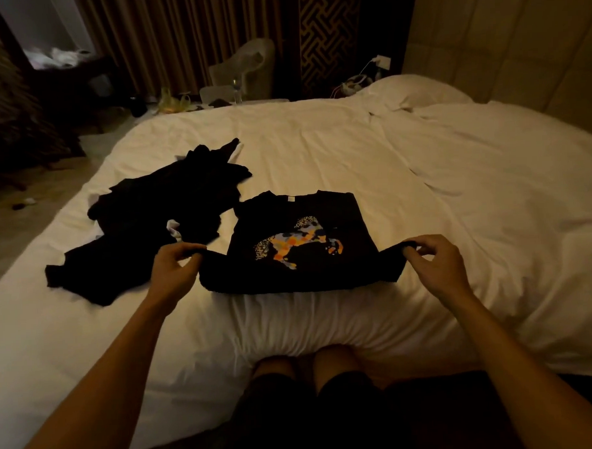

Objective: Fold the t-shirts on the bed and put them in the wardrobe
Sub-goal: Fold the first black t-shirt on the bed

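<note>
T-shirts point(146, 216) lie in a loose black heap on the left part of the white bed point(352, 148). Just beside the heap, a printed black shirt point(298, 231) lies flat near the bed's front edge. The left hand point(175, 265) and the right hand point(433, 259) each pinch one lower corner and hold it raised, fingers clamped on the cloth.

Bed point(319, 149): t-shirt point(298, 231), dark pile point(160, 209), perhaps shirts
</note>
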`<action>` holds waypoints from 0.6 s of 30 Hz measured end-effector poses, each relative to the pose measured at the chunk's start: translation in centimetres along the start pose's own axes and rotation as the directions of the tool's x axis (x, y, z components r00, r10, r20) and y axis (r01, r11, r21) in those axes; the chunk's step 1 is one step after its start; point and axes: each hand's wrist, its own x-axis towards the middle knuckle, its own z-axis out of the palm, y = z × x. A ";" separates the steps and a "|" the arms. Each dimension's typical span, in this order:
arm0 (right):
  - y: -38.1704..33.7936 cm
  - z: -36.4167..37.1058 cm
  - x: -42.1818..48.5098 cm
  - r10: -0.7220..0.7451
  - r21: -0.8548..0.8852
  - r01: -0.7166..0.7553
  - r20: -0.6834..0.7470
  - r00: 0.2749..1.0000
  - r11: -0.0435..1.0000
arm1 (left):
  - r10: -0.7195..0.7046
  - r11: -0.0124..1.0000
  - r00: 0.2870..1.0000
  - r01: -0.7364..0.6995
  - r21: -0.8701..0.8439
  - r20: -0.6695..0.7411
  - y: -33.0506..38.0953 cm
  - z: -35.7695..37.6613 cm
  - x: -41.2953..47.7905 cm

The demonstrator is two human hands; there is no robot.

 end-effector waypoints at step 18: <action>4.6 8.8 14.4 0.108 -0.105 -0.120 -0.113 0.988 0.987 | -0.183 0.983 0.983 0.183 -0.025 -0.010 -4.0 8.2 14.6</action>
